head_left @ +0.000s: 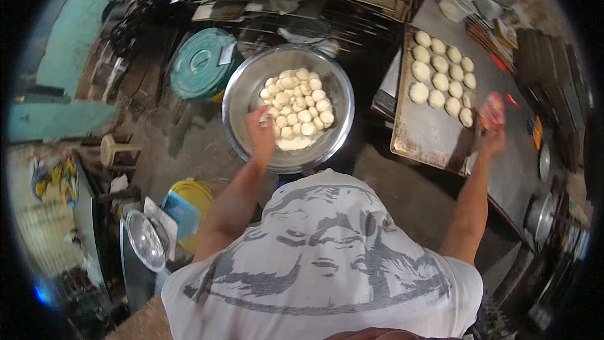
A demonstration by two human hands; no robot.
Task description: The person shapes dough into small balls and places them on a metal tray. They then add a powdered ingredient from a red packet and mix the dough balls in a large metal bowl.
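As far as can be counted, sixteen large dough balls (440, 82) in four rows of four, on one tray (428, 140) set on the bench (513, 176) to the right of the steel bowl (340, 101). Inside that bowl, dozens of smaller dough balls (292, 118), too crowded for an exact count, plus pale powder (294, 143) at the near side. Over the bowl's left part, left hand (261, 132): fingers drawn in, next to the smaller balls; cannot tell whether pinching one. Well right of the bowl, past the tray's edge, right hand (492, 143): fingers at one pink-and-red thing (492, 110); too blurred to tell how open or whether gripping. Left of the bowl, one green-lidded bucket (202, 63), contents hidden; nearer the body, one yellow bucket (205, 197).
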